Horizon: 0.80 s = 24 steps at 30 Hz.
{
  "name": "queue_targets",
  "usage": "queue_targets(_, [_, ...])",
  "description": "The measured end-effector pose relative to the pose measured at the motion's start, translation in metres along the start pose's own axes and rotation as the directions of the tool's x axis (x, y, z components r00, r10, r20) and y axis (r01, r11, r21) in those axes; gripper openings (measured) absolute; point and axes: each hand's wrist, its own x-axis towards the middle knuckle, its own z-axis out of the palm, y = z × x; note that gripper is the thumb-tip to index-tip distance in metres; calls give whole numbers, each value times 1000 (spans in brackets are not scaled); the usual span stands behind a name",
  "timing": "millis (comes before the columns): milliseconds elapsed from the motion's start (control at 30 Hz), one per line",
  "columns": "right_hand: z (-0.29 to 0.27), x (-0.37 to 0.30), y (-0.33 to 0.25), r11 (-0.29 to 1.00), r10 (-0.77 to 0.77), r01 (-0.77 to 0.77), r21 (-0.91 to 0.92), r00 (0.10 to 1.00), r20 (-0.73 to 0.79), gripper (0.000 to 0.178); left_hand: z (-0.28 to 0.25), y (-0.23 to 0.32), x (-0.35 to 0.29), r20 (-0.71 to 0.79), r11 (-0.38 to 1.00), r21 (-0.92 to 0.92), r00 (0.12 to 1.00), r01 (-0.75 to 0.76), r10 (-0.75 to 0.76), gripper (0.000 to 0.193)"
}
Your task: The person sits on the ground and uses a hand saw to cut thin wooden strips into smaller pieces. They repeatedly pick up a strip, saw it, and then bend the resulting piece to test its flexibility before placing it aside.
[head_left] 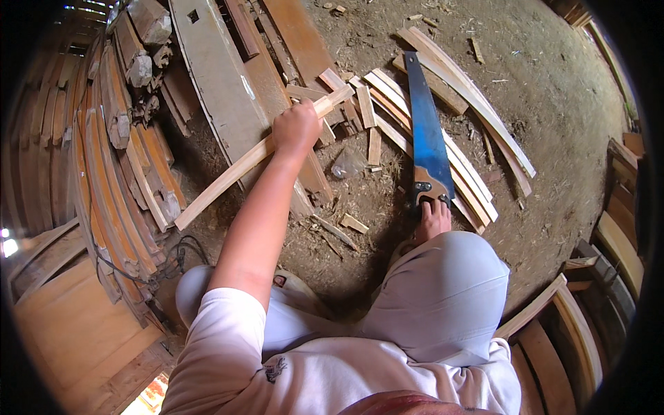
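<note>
My left hand is closed around a pale wooden strip that slants from lower left to upper right, across some boards. By my right knee, my right hand grips the handle of a handsaw. The saw's blue blade points away from me and passes over several pale wooden strips on the ground. Short wood offcuts lie between the two hands. My right forearm is hidden behind the knee.
Long boards extend from the middle to the far left. Stacked timber fills the left side, with a black cable beside it. More long strips rest on the dirt floor at far right. Planks stand at lower right.
</note>
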Motion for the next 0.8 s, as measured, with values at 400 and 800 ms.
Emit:
queue_targets(400, [-155,2,37,514,329,-61,856,935,-132,34,4,4,4,13,992,21,992,125,-125,29])
queue_targets(800, [-184,112,-55,206,-36,-29,978,999,37,24,-2,11,2,-71,986,-74,985,150,-156,20])
